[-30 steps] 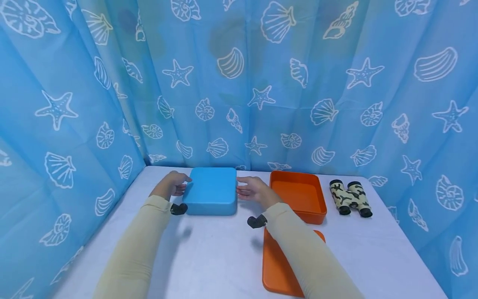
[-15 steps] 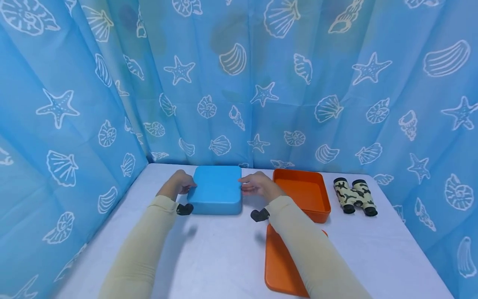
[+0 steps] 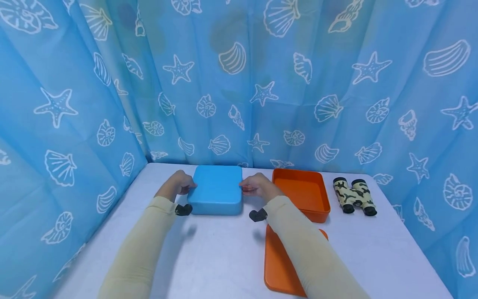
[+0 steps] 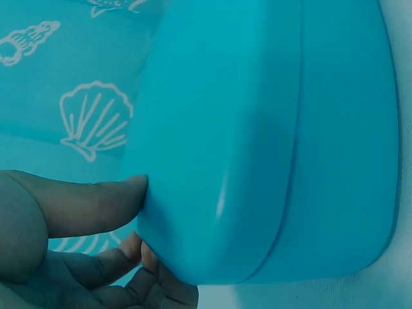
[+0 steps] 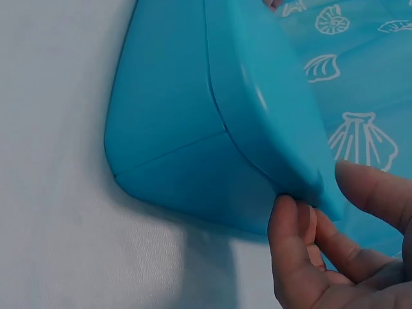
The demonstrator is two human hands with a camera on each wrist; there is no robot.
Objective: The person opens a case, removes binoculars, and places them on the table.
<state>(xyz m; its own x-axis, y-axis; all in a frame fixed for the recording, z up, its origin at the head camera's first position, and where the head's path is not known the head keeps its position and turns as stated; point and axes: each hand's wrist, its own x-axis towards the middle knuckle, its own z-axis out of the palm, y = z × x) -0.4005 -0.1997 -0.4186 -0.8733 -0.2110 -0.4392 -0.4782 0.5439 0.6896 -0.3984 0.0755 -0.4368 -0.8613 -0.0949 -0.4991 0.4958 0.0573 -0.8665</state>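
Observation:
A blue rectangular box [image 3: 213, 207] with a rounded, closely fitting lid [image 3: 218, 182] stands on the white table. My left hand [image 3: 181, 182] pinches the lid's left edge; in the left wrist view the thumb [image 4: 103, 203] presses at the top edge and the curled fingers [image 4: 132, 283] lie against the side below. At the opposite side, my right hand [image 3: 257, 187] pinches the lid's edge. From the right wrist, its fingertips [image 5: 283, 209] show tucked under the lid's rim, thumb above. A thin seam runs between lid and box. The box's inside is hidden.
Right of the blue box sits an open orange box [image 3: 300, 189]. Its matching orange lid [image 3: 278, 265] lies in front, partly covered by my right sleeve. Camouflage binoculars [image 3: 354, 197] lie farther right. A blue shell-print curtain [image 3: 231, 104] encloses the white table [image 3: 216, 257].
Both hands have closed in on the blue box from its sides, and the fingers have tightened on the lid's edges. The whole head view has shifted slightly.

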